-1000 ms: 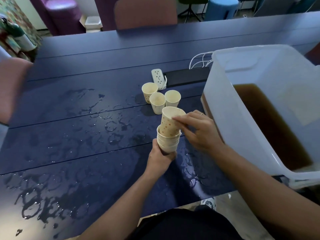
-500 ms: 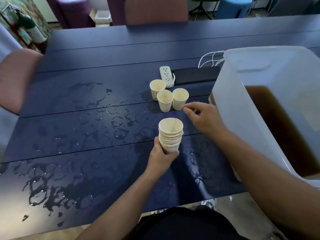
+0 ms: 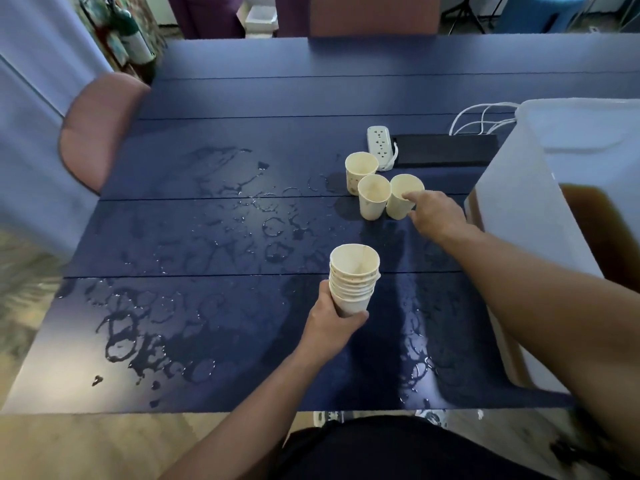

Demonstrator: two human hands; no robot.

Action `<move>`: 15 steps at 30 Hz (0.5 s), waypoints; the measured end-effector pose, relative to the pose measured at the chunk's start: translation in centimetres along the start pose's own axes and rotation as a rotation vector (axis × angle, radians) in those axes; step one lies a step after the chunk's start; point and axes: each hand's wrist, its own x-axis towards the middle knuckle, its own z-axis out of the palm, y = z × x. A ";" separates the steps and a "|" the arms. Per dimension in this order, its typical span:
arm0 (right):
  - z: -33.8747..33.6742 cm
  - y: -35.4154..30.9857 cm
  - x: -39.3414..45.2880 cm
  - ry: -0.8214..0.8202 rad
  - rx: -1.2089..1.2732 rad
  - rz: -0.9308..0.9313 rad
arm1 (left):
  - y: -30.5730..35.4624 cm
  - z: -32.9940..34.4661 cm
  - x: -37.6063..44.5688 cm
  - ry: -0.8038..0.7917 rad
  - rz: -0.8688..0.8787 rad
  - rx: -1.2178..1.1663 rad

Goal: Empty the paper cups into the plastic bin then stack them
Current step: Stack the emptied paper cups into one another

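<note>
My left hand (image 3: pixel 330 322) grips a stack of several nested paper cups (image 3: pixel 353 277), held upright just above the wet blue table (image 3: pixel 214 237). Three single paper cups stand close together further back: a far one (image 3: pixel 360 168), a middle one (image 3: pixel 373 197) and a right one (image 3: pixel 403 195). My right hand (image 3: pixel 434 214) reaches out to the right cup, and its extended fingertip touches the near rim. The white plastic bin (image 3: pixel 519 209) stands at the right, with brown liquid (image 3: pixel 602 230) inside.
A white power strip (image 3: pixel 380 145) and a black flat device (image 3: pixel 445 150) lie behind the cups, with white cables (image 3: pixel 481 116) beside the bin. Puddles and ring marks cover the table's left and middle. A pink chair (image 3: pixel 100 126) stands at the left edge.
My right hand let go of the cup it had set into the stack and moved back and away to the right-hand single cup. The left hand kept holding the stack.
</note>
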 end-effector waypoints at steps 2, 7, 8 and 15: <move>0.5 0.2 0.3 0.021 -0.002 0.020 | -0.3 -0.3 -0.1 0.009 -0.009 -0.006; 1.3 0.8 -0.2 0.080 0.013 0.020 | -0.7 -0.7 -0.4 0.024 -0.025 -0.016; 1.3 0.9 -0.5 0.106 0.032 0.015 | -0.7 -0.7 -0.4 0.024 -0.027 -0.018; -0.9 0.7 -4.2 0.286 0.271 0.029 | -0.1 0.1 0.2 -0.004 0.002 -0.019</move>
